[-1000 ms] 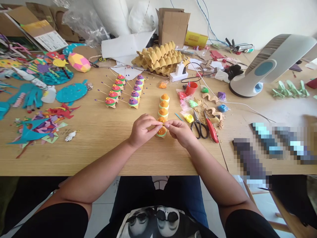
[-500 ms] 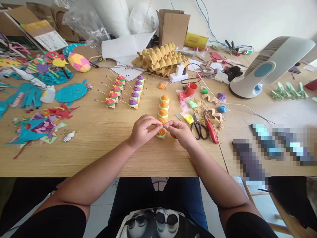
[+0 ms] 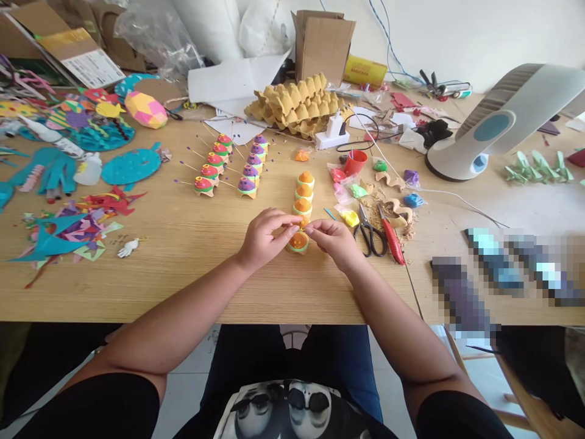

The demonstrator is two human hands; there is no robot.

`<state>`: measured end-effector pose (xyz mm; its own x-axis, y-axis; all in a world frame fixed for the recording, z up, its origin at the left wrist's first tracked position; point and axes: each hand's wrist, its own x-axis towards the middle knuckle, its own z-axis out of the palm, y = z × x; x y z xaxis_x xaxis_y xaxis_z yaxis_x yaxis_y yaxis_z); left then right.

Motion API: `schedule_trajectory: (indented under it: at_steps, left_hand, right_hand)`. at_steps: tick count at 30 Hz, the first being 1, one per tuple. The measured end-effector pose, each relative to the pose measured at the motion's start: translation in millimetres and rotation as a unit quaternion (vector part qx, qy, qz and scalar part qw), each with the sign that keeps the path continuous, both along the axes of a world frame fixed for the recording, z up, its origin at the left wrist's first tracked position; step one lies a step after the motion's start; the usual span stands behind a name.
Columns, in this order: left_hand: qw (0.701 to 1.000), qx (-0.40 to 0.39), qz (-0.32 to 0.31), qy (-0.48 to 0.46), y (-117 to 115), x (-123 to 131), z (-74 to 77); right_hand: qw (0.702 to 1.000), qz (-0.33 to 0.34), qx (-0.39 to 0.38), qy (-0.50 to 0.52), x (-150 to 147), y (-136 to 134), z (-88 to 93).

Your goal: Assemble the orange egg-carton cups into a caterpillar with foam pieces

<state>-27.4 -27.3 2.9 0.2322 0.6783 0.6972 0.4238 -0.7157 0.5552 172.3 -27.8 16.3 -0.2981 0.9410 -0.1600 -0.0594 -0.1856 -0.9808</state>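
Observation:
An orange egg-carton caterpillar (image 3: 304, 192) stands on the table in front of me, a row of orange bumps with pale green rims. Its nearest bump carries a small smiling face. Over this front end, my left hand (image 3: 267, 238) pinches with thumb and forefinger from the left. My right hand (image 3: 333, 241) pinches from the right, fingertips almost meeting the left ones. A tiny yellowish bit seems to lie between the fingertips, too small to name. Two finished-looking caterpillars, one red and green (image 3: 212, 166), one purple (image 3: 253, 167), stand farther left with pins stuck in their sides.
Black scissors (image 3: 365, 231) and a red utility knife (image 3: 391, 235) lie right of my hands, near bags of coloured clay (image 3: 350, 217) and a red cup (image 3: 355, 163). Stacked egg trays (image 3: 292, 110) stand behind. A white fan (image 3: 493, 128) is at right, paper scraps (image 3: 73, 235) at left.
The fingertips have shifted slightly, and more of the caterpillar's smiling front bump shows beneath them. Both hands stay pinched in nearly the same place. The view has tilted a little.

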Motion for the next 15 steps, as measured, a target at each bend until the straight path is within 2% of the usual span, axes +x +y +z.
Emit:
schedule_trajectory:
  at_steps: [6,15]
  left_hand:
    - [1.000,0.002,-0.028,0.000,0.1,-0.1,0.4]
    - [1.000,0.013,-0.012,-0.004,1.1,0.1,0.0]
  right_hand:
    - [1.000,-0.005,-0.006,-0.007,-0.3,-0.7,2.0]
    - [1.000,0.007,-0.014,-0.006,1.7,0.1,0.5]
